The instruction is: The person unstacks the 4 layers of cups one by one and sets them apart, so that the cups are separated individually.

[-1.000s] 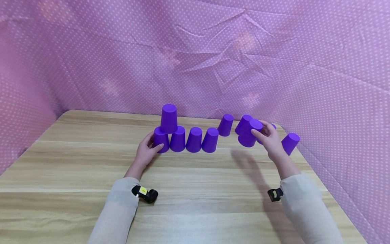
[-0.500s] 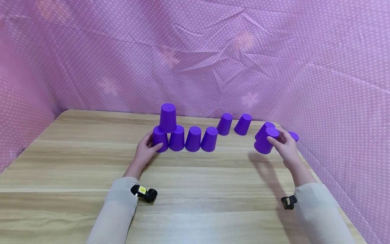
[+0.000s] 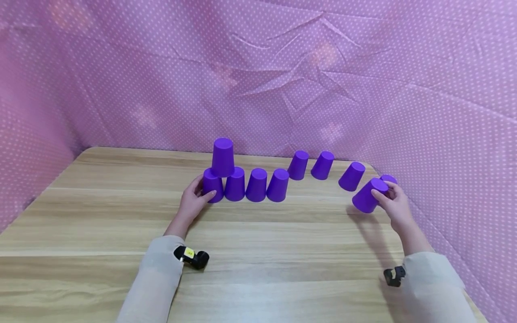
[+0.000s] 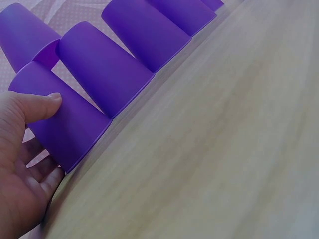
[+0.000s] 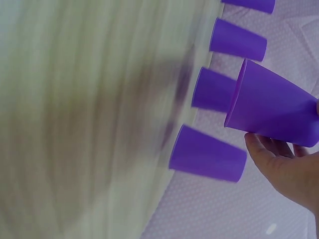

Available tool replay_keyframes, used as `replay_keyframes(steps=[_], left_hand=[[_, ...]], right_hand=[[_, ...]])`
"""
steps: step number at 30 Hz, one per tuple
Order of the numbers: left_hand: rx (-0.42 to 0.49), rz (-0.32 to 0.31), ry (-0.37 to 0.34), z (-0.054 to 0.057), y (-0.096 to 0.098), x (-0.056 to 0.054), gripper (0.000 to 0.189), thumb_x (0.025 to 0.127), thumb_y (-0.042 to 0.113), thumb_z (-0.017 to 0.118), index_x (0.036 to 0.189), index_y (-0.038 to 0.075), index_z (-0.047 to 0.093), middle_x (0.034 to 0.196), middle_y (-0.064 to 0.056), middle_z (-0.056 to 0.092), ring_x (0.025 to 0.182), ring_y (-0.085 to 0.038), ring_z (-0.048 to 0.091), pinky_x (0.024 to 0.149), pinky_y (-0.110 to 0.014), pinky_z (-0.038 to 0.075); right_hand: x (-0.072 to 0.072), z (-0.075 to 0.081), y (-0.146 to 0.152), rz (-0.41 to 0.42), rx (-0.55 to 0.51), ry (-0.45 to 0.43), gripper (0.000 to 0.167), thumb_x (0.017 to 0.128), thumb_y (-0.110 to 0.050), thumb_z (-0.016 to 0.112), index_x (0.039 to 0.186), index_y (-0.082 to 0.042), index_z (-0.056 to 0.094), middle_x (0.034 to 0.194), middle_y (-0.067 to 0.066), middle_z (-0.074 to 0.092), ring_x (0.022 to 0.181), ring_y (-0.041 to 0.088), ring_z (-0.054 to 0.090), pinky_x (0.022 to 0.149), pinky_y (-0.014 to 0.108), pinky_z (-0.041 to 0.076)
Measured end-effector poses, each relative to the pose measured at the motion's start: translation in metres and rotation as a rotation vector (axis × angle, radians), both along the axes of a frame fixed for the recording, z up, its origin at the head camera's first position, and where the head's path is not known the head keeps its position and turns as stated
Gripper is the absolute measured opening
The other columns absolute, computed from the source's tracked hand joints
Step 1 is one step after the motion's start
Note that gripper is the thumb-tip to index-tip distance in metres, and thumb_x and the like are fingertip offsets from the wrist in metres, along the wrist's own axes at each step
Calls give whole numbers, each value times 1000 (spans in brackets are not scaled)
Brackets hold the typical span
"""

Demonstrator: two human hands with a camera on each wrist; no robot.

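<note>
Upside-down purple cups stand in a row. My left hand [image 3: 193, 202] grips the leftmost cup [image 3: 213, 187] at the row's end, thumb on its near side in the left wrist view and fingers at its far side. Another cup [image 3: 223, 157] rests across the tops of the two leftmost cups. At the right, my right hand [image 3: 395, 205] holds a purple cup [image 5: 274, 107] mouth down, tilted and raised off the table. Behind it stands one cup [image 3: 387, 178], mostly hidden in the head view; to its left is another cup [image 3: 351, 176].
Two more cups in the row stand right of the stacked pair, the end one [image 3: 278, 185] near a back cup [image 3: 298, 165] and its neighbour [image 3: 322, 165]. A wooden table [image 3: 250, 251] lies below, with a pink dotted cloth [image 3: 258, 80] hanging around it.
My right hand has carried its cup rightward and toward me, away from the back cups, to near the table's right edge. My left hand has stayed on its cup.
</note>
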State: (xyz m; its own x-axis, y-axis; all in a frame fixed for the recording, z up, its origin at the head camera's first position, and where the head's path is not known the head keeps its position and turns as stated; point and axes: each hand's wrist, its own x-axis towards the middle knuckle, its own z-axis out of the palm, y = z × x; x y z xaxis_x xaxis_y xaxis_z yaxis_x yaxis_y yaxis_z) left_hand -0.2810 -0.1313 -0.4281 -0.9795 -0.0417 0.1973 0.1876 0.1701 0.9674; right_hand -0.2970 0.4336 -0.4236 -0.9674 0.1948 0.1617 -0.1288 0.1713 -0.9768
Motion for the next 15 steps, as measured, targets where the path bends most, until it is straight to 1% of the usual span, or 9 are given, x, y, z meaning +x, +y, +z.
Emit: replay_keyframes(steps=[1,2,5,6,10,12,15], left_hand=[[1,1,1,0,0,0,62,79,5,61,133,4,30,130,-21,34,120,-30,30,99,-36,26],[2,1,3,0,0,0,62,79,5,61,133,4,30,130,-22,34,120,-30,30,99,-36,26],[1,2,2,-1,0,0,62,79,5,60,133,4,30,130,-22,34,120,-30,30,99,-36,26],[-1,3,3,-1,0,0,62,80,5,60,133,4,30,130,-22,34,120,-30,30,99,-36,26],[-1,-2,9,-1,1,0,62,80,5,60,133,3,29,130,-22,33,120,-30,30,99,-36,26],[2,-1,14,-1,1,1,62,79,4,60,133,3,30,130,-22,33,120,-30,30,99,-36,26],[4,-3,21,-1,1,1,61,79,4,61,133,2,30,129,-23,34,119,-30,31,99,-36,26]], right_hand=[[-2,-6,7,-26,-15,-2,57,78,-17,65,125,-10,35,119,5,48,101,9,49,77,21,46],[-3,-9,12,-33,-20,-1,58,78,-17,65,126,-10,34,119,6,47,101,9,49,77,20,46],[-1,-14,24,-58,-22,-13,62,77,-19,65,128,-8,31,116,6,46,100,8,49,76,17,45],[-3,-19,29,-90,3,-13,65,75,-20,67,128,-9,31,114,3,47,96,5,49,71,13,46],[4,-18,38,-107,10,-26,70,75,-22,68,130,-6,28,113,6,45,96,7,48,68,11,45],[9,-17,43,-121,17,-43,71,75,-24,67,131,-6,27,117,8,43,98,8,46,67,10,44],[16,-15,48,-137,-7,-81,73,74,-24,68,132,-8,26,128,11,37,105,9,43,65,9,44]])
